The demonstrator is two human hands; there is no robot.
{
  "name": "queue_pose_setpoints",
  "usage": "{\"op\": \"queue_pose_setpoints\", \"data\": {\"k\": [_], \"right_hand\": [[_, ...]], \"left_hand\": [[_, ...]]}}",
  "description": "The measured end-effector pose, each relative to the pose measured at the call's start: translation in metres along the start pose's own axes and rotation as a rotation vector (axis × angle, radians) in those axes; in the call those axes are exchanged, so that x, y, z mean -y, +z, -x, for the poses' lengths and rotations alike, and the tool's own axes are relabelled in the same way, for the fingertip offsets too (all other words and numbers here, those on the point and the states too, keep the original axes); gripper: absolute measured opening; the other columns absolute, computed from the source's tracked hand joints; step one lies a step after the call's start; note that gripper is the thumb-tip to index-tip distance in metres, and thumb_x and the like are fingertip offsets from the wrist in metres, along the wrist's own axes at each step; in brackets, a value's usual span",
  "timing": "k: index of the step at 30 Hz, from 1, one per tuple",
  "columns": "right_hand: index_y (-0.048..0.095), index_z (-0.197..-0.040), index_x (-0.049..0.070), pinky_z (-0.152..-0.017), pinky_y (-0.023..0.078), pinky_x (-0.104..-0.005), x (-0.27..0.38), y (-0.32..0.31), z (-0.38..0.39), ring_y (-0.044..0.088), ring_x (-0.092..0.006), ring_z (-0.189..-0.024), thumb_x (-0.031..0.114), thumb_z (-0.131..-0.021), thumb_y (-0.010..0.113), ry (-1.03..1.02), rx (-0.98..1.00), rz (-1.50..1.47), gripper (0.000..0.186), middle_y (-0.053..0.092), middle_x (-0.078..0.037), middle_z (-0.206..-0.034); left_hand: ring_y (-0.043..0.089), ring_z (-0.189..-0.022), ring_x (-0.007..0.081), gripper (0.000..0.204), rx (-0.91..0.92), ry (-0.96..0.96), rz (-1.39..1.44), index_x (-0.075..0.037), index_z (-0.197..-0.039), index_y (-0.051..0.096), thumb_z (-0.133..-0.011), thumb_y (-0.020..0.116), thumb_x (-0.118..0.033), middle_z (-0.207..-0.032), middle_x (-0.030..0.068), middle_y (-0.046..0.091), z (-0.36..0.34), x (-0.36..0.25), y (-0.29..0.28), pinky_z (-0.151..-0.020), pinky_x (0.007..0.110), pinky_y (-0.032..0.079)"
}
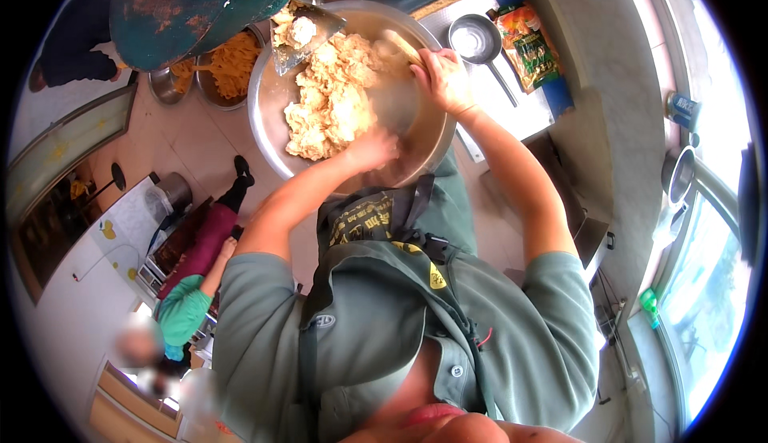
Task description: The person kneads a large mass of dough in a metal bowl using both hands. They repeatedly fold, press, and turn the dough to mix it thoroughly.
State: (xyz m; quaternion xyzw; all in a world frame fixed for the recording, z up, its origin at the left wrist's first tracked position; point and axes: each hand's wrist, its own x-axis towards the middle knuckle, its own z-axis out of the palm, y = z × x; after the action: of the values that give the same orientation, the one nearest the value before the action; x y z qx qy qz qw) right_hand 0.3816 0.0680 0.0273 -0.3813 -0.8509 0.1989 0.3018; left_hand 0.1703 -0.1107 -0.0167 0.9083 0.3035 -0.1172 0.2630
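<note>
Kitchen floor lies under the big steel bowl (268,135). Your left hand (372,149) presses into the dough (332,95), fingers buried; your right hand (442,79) grips the rim. You are mixing; next, fold loose lumps inward.

Around the 1 large round steel basin (268,135) of pale dough: 2 smaller steel bowls (210,91) left, 1 steel ladle (474,40) right.

Working kitchen, steel bowls (268,135), ladle (478,43), dough (332,95)
</note>
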Motion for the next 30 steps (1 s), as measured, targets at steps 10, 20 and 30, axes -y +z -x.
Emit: {"op": "queue_pose_setpoints", "data": {"k": [10, 20, 30], "right_hand": [[0.056, -0.099, 0.008, -0.087, 0.047, -0.0397, -0.001, 0.000, -0.006, 0.066, -0.0239, -0.075, 0.017, -0.088, 0.069, -0.007, 0.016, 0.030, 0.019, 0.064, -0.008, -0.074], [0.057, -0.103, 0.006, -0.086, 0.048, -0.0402, 0.009, 0.005, 0.010, 0.066, -0.0256, -0.075, 0.016, -0.090, 0.067, 0.006, -0.014, 0.030, 0.019, 0.066, -0.008, -0.077], [0.058, -0.107, 0.006, -0.085, 0.048, -0.0410, 0.018, 0.005, 0.014, 0.066, -0.0268, -0.076, 0.016, -0.087, 0.070, 0.019, -0.093, 0.060, 0.026, 0.066, -0.009, -0.077]], "left_hand": [[0.058, -0.111, 0.0358, 0.021, -0.455, -0.436, 0.910, -0.004, -0.109, 0.064, -0.091, 0.053, -0.009, -0.119, 0.0171, 0.061, -0.090, -0.014, -0.072, -0.097, 0.046, 0.049], [0.058, -0.113, 0.0312, 0.020, -0.078, 0.294, 0.161, -0.006, -0.104, 0.065, -0.088, 0.059, -0.018, -0.108, 0.0112, 0.064, 0.038, -0.035, -0.036, -0.100, 0.045, 0.047], [0.060, -0.110, 0.0342, 0.030, -0.657, -0.265, 0.682, -0.009, -0.114, 0.063, -0.085, 0.057, -0.004, -0.115, 0.0163, 0.063, -0.065, -0.024, -0.032, -0.094, 0.044, 0.050]]}}
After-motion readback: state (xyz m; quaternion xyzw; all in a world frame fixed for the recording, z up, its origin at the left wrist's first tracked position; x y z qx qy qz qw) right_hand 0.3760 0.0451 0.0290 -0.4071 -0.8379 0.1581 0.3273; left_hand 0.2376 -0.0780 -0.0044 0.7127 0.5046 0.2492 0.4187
